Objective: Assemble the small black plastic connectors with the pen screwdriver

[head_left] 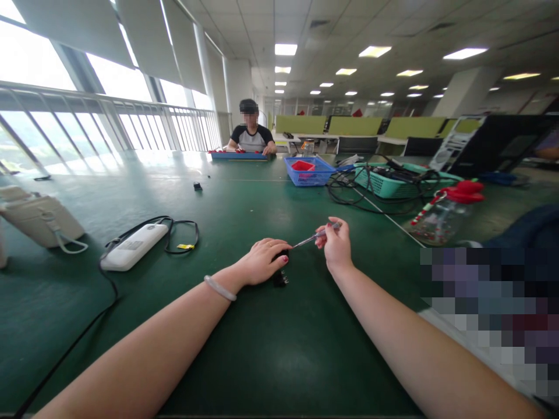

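My left hand (264, 261) rests on the green table (244, 349), its fingers curled over a small black plug-like object (280, 277) that is mostly hidden under them. My right hand (335, 244) is just to the right, pinched on a thin screwdriver (312, 238) with a clear handle. The screwdriver slants down to the left, its tip meeting the black object at my left fingertips. A pale bangle sits on my left wrist.
A white power strip (133, 246) with a black cable lies at the left. A beige bag (37, 218) sits at the far left edge. A blue basket (310, 171), a teal tray of cables (393, 181) and a red-lidded bottle (441, 216) stand further back. A person sits at the far end.
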Demonstrator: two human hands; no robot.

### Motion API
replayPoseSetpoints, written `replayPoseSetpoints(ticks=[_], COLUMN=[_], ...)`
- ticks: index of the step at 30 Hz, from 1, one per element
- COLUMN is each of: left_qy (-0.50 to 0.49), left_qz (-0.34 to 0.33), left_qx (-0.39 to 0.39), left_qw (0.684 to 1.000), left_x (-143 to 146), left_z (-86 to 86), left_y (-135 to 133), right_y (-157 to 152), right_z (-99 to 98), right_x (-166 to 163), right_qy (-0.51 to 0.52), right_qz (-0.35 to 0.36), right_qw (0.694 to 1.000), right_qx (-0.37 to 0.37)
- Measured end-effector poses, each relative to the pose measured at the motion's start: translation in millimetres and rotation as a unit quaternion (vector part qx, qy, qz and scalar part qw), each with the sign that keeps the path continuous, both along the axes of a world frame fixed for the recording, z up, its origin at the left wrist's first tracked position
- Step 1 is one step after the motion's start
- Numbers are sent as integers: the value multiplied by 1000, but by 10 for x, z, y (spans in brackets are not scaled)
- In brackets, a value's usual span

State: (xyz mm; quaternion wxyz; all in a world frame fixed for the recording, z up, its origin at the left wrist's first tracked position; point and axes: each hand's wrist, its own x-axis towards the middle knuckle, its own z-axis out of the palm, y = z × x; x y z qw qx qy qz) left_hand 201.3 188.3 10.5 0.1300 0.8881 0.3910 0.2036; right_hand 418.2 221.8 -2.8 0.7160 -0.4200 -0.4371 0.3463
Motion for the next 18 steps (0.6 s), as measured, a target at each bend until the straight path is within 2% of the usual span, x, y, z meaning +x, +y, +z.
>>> replayPoseSetpoints(ticks=[5, 11, 14, 18], left_qy=[29, 78, 76, 63], left_qz=[-4, 8, 6, 40], left_qx=[1, 11, -2, -29], left_qw=[1000, 997, 997, 997], left_x=[69, 113, -40, -453], left_z=[92, 181, 191, 154], left_y=[-268, -769, -1097, -1524], right_y=[17, 26, 20, 25], right_z=[-19, -39, -44, -54], right_x=[19, 38, 41, 44], right_qy=[21, 30, 25, 25], right_qz=[-13, -22, -17, -16], right_qw=[1000, 999, 999, 999], right_qx=[-13, -29, -27, -27])
